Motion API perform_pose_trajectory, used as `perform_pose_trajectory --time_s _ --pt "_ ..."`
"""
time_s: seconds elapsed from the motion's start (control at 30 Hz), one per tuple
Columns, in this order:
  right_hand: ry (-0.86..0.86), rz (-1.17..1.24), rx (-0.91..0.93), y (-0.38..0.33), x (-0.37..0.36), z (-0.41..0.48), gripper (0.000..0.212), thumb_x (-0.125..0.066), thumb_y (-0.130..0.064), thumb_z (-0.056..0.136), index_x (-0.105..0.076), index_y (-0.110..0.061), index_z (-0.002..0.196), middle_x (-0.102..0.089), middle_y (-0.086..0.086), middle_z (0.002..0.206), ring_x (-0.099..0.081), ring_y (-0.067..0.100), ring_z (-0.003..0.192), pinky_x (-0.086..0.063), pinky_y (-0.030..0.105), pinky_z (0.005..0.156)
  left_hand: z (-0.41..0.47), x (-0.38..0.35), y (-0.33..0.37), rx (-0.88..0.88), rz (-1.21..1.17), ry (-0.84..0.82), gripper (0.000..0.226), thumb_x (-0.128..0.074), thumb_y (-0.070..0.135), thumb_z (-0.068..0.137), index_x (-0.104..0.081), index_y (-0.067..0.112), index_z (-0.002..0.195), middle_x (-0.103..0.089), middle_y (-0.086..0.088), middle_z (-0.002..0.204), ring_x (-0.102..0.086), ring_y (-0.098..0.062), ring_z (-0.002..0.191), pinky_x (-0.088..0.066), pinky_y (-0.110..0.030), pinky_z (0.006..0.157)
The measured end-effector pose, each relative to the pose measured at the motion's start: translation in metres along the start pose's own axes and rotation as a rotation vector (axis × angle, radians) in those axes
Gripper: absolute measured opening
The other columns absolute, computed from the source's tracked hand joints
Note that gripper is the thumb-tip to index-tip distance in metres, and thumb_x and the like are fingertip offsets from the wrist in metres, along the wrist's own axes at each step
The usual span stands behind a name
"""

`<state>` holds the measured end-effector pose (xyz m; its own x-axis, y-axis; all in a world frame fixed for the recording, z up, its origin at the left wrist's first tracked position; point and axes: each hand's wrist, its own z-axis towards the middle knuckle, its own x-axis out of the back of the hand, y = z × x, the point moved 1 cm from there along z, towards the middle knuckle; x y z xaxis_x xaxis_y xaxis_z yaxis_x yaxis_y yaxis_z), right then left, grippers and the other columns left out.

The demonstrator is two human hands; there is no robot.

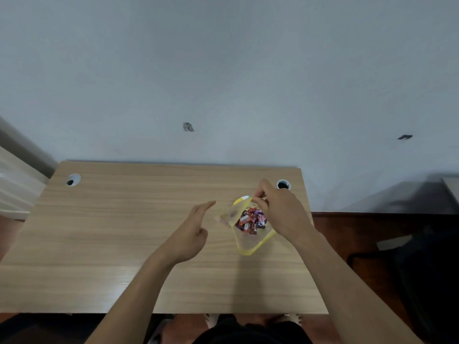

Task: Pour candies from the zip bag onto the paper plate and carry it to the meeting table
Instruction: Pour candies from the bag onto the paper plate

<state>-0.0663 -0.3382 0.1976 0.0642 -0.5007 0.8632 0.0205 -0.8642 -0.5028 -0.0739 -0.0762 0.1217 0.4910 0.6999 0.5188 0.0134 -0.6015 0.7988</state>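
A clear zip bag (248, 240) with yellow edges lies on the wooden desk (124, 232), right of the middle. Several red and purple wrapped candies (250, 220) fill its middle. My right hand (280, 209) pinches the bag's far top edge between thumb and fingers. My left hand (191, 232) hovers just left of the bag, fingers stretched toward it, holding nothing. A blurred pale patch at the bag's left side cannot be made out. No paper plate is in view.
The desk stands against a pale wall and has two round cable holes, one at the back left (73, 180) and one at the back right (283, 184) just behind my right hand. A dark chair (422, 269) stands on the floor to the right.
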Motion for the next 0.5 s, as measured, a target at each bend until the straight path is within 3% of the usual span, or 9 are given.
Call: perform_pose_trajectory --time_s 0.1,0.17,0.23,0.27,0.33,0.4,0.5 --pt "0.0 0.01 0.019 0.004 0.007 0.002 0.012 -0.063 -0.036 0.104 -0.057 -0.027 0.102 -0.073 -0.008 0.088 -0.067 0.02 0.084 -0.058 0.044 0.071 0.018 -0.02 0.0 -0.144 0.208 -0.031 0.104 -0.075 0.017 0.099 -0.006 0.036 0.174 -0.004 0.016 0.181 0.002 -0.014 0.17 -0.014 -0.035 0.135" --pt "-0.01 0.045 0.037 0.006 0.011 0.004 0.012 -0.067 -0.036 0.102 -0.059 -0.028 0.1 -0.073 -0.011 0.089 -0.067 0.016 0.088 -0.058 0.045 0.073 0.03 -0.032 0.009 -0.245 0.219 -0.038 0.111 -0.083 0.036 0.092 -0.007 0.039 0.173 -0.002 0.028 0.179 0.012 -0.008 0.168 -0.01 -0.031 0.133" --pt "-0.02 0.111 0.035 0.01 0.014 0.007 0.012 -0.071 -0.035 0.1 -0.062 -0.028 0.096 -0.072 -0.015 0.088 -0.068 0.009 0.086 -0.059 0.04 0.073 0.037 -0.044 0.02 -0.401 0.175 0.014 0.092 -0.077 0.037 0.096 -0.022 0.038 0.17 -0.015 0.04 0.171 -0.005 0.002 0.167 -0.016 -0.02 0.131" --pt "-0.025 0.16 0.014 0.014 0.016 0.008 0.013 -0.073 -0.033 0.099 -0.063 -0.028 0.093 -0.072 -0.017 0.087 -0.07 0.005 0.083 -0.058 0.036 0.072 0.039 -0.051 0.022 -0.441 0.14 0.039 0.075 -0.072 0.031 0.101 -0.033 0.035 0.165 -0.028 0.04 0.165 -0.026 0.005 0.161 -0.027 -0.013 0.125" --pt "-0.052 0.286 -0.059 0.021 0.02 0.01 0.014 -0.076 -0.03 0.096 -0.065 -0.027 0.089 -0.075 -0.016 0.086 -0.074 0.004 0.077 -0.055 0.028 0.071 0.042 -0.058 0.025 -0.41 0.074 0.045 0.049 -0.059 0.016 0.107 -0.052 0.024 0.155 -0.055 0.021 0.146 -0.063 0.002 0.125 -0.051 -0.014 0.104" --pt "-0.12 0.456 -0.139 0.029 0.025 0.012 0.011 -0.078 -0.032 0.096 -0.07 -0.025 0.094 -0.081 -0.01 0.093 -0.079 0.007 0.08 -0.057 0.028 0.078 0.041 -0.063 0.029 -0.356 0.06 0.077 0.041 -0.047 0.014 0.111 -0.06 0.019 0.149 -0.069 0.005 0.135 -0.069 -0.006 0.108 -0.058 -0.025 0.096" --pt "-0.169 0.731 -0.254 0.046 0.028 0.012 0.028 -0.07 -0.042 0.102 -0.076 -0.016 0.111 -0.084 -0.006 0.109 -0.081 0.008 0.1 -0.06 0.032 0.094 0.038 -0.065 0.035 -0.27 0.009 0.129 0.039 -0.038 0.029 0.116 -0.069 0.017 0.136 -0.074 0.007 0.135 -0.07 -0.011 0.12 -0.053 -0.028 0.106"
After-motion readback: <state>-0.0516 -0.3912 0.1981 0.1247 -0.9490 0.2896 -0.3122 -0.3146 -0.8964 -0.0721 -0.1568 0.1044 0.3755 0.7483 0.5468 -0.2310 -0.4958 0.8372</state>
